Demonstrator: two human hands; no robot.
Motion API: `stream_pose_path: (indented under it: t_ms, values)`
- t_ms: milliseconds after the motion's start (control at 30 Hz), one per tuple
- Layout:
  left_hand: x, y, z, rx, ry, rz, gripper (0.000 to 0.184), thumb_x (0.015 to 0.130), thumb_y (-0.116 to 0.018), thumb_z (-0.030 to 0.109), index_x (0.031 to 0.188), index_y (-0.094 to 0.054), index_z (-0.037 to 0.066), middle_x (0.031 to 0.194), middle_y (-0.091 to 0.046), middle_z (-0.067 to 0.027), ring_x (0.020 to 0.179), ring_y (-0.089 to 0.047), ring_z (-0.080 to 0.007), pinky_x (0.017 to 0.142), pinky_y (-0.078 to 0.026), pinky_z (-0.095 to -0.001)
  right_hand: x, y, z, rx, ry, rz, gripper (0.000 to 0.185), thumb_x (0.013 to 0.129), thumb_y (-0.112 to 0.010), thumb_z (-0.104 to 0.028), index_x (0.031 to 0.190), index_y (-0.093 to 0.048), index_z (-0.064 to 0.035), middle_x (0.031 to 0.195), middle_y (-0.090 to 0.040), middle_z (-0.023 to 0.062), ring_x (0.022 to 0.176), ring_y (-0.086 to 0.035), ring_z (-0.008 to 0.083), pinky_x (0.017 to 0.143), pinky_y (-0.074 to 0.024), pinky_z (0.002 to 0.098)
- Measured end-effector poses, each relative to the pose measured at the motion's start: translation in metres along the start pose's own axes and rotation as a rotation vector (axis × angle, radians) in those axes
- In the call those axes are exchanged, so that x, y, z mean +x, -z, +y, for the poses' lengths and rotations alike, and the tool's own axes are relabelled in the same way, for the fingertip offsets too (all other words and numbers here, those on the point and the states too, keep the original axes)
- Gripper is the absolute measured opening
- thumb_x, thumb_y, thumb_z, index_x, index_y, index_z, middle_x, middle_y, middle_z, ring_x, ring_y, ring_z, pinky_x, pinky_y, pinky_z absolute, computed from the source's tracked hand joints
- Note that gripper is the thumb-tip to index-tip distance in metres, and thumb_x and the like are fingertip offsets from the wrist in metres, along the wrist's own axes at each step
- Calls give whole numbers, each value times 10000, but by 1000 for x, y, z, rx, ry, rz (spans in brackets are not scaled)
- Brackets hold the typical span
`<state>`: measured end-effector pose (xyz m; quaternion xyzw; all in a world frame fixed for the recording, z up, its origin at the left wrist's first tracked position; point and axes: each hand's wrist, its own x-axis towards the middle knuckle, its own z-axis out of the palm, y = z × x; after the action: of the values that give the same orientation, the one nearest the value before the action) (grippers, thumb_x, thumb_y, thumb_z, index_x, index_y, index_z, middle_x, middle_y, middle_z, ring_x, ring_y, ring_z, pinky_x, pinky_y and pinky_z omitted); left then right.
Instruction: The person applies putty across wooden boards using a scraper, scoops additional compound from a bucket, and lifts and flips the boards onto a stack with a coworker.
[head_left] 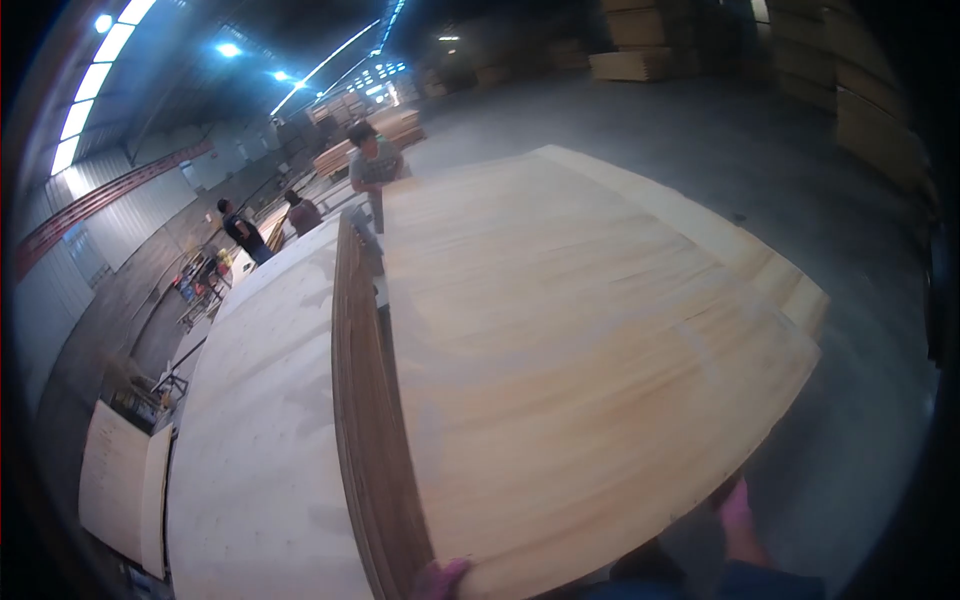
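A large pale plywood sheet [600,350] spreads out in front of me, tilted down to the right, with another sheet [690,210] showing past its far right edge. At the near left corner, my left hand [440,578], in a pink-purple glove, is closed on the sheet's edge. My right hand [735,505], gloved in pink, grips the near right edge from below, its fingers partly hidden by the wood. Close along the sheet's left side stands a stack of boards [370,430] with brown edges and a whitish top [265,420].
A co-worker [375,165] stands at the sheet's far end. Two more people [242,230] are farther back on the left. A smaller panel [120,480] leans at lower left. Stacked boards [635,45] rise beyond the grey floor [500,115].
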<state>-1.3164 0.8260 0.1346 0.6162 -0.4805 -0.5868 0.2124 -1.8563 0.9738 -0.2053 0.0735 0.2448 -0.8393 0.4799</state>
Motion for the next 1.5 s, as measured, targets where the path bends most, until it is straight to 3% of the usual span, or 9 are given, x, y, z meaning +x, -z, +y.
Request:
stream_pose_path:
  t_ms: [200, 433, 500, 533, 833, 1133, 1267, 1367, 1500]
  values:
    - [-107, 44, 48, 482, -104, 371, 339, 996, -564, 281, 992, -683, -36, 838, -659, -56, 763, -574, -153, 690, -497, -331, 64, -64, 3, -95, -181, -84, 575, 1055, -340, -534, 1405, -508, -110, 1403, -532, 159, 1273, -524, 283, 1127, -331, 515]
    - [-98, 48, 17, 1281, -331, 790, 187, 903, -627, 247, 959, -652, 71, 952, -667, -185, 801, -658, -427, 648, -549, -473, 82, -119, -14, -437, -370, -142, 578, 1060, -332, -522, 1433, -473, -105, 1436, -503, 154, 1305, -496, 276, 1144, -318, 499]
    - [-65, 28, -6, 1106, -420, 832, 205, 939, -583, 269, 969, -629, 72, 916, -641, -200, 781, -647, -431, 665, -529, -508, 84, -141, -20, -570, -395, -191, 579, 1061, -330, -519, 1441, -463, -103, 1445, -494, 153, 1314, -488, 274, 1149, -314, 495]
    - [-49, 13, -14, 818, -142, 820, 283, 991, -517, 316, 986, -625, 55, 926, -635, -218, 802, -636, -448, 690, -520, -518, 83, -157, -20, -637, -397, -228, 579, 1062, -329, -518, 1445, -457, -102, 1450, -490, 152, 1318, -484, 273, 1151, -312, 492]
    - [127, -129, -288, 607, -123, 628, 304, 1000, -395, 240, 1013, -645, 69, 949, -654, -228, 920, -638, -432, 826, -524, -508, 21, -356, 30, -1160, -239, -891, 587, 1068, -319, -503, 1481, -412, -96, 1491, -453, 145, 1359, -449, 264, 1173, -295, 471]
    - [123, -173, -261, -74, -13, 433, 461, 1026, -293, 298, 1015, -606, -41, 1078, -644, -308, 1026, -614, -498, 906, -453, -552, -195, -585, 162, -1096, 68, -1887, 599, 1074, -309, -488, 1517, -366, -90, 1533, -415, 139, 1400, -414, 255, 1194, -278, 450]
    - [88, -140, -253, -349, -137, 497, 361, 1021, -344, 258, 950, -569, -16, 880, -646, -276, 764, -608, -441, 711, -486, -479, -305, -658, 222, -851, 155, -2227, 605, 1077, -305, -482, 1533, -346, -87, 1551, -398, 136, 1418, -398, 251, 1204, -271, 441]
    - [90, -124, -276, -257, -216, 487, 363, 1039, -350, 296, 990, -606, 43, 865, -678, -181, 664, -591, -368, 639, -497, -432, -355, -690, 263, -682, 115, -2370, 610, 1079, -301, -477, 1545, -331, -85, 1565, -386, 133, 1432, -386, 248, 1211, -265, 434]
    - [-14, -68, -231, -1164, 33, 45, 390, 1046, -401, 391, 1035, -646, 88, 941, -704, -84, 730, -631, -286, 711, -525, -417, -379, -667, 356, -497, 287, -2067, 598, 1090, -303, -441, 1552, -321, -60, 1578, -377, 125, 1453, -363, 237, 1227, -238, 412]
